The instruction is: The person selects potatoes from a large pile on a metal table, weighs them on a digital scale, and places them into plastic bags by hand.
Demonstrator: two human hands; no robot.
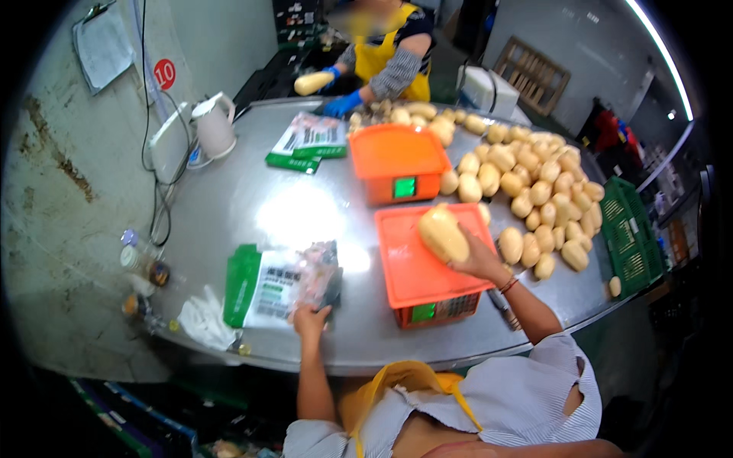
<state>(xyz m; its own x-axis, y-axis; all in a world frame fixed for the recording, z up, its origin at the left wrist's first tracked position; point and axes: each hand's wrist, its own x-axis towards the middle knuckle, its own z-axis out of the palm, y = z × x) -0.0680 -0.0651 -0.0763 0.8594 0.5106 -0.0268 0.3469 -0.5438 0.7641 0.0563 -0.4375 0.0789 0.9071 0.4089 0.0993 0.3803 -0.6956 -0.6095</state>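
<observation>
My right hand (478,257) grips a large pale-yellow lotus root segment (444,233) over the orange tray (395,280) of the nearer digital scale. At the left, my left hand (311,320) pinches the near right edge of a green-and-white printed plastic bag (272,289) that lies flat on the metal table (366,343). A second orange scale (398,157) stands just behind the nearer one. Many lotus root segments (550,172) lie heaped on the table's right side. Further bags (312,137) rest left of the far scale.
Across the table a co-worker's blue-gloved hands (343,104) are at work, one with a root piece (314,83). An electric kettle (215,126), jars (134,257) and white gloves (209,320) line the left side. A knife (504,309) lies right of the near scale; a green crate (633,240) stands beyond the right edge.
</observation>
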